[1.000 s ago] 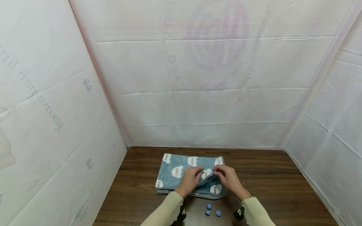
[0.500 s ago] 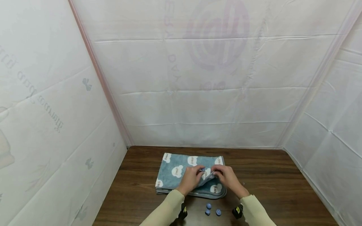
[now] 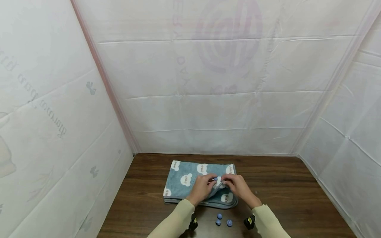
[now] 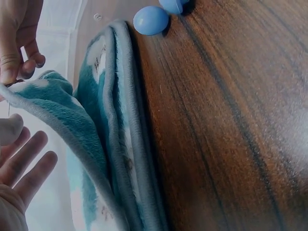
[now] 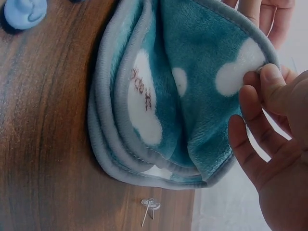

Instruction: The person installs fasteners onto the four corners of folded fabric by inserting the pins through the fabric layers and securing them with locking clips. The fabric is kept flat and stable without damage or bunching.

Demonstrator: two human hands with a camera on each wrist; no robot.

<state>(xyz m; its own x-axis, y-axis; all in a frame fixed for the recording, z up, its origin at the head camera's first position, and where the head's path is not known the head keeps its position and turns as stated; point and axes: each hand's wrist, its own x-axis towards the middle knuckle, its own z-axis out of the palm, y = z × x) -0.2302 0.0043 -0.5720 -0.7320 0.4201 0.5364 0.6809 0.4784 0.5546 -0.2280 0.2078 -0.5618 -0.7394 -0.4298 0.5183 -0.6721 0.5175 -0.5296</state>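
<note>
A folded teal blanket with white cloud prints and grey edging lies on the table. My right hand pinches the lifted edge of its top layer, the thumb and curled index finger meeting at the grey border in the right wrist view. A thin pin sticks out from that edge toward my left hand. Between the left thumb and fingers, close to the lifted edge, shows a small blue cap, mostly hidden by the fingertips. The lifted corner stands tented above the layers below.
Nearer me on the wooden table sit several rounded blue caps. A loose pin with a clear base lies right of the blanket. White sheet walls enclose the table at the back and sides.
The blue cap shows more clearly between my left fingers than before. My right hand has shifted slightly left, still pinching the blanket edge. The loose caps and blanket stay in place.
</note>
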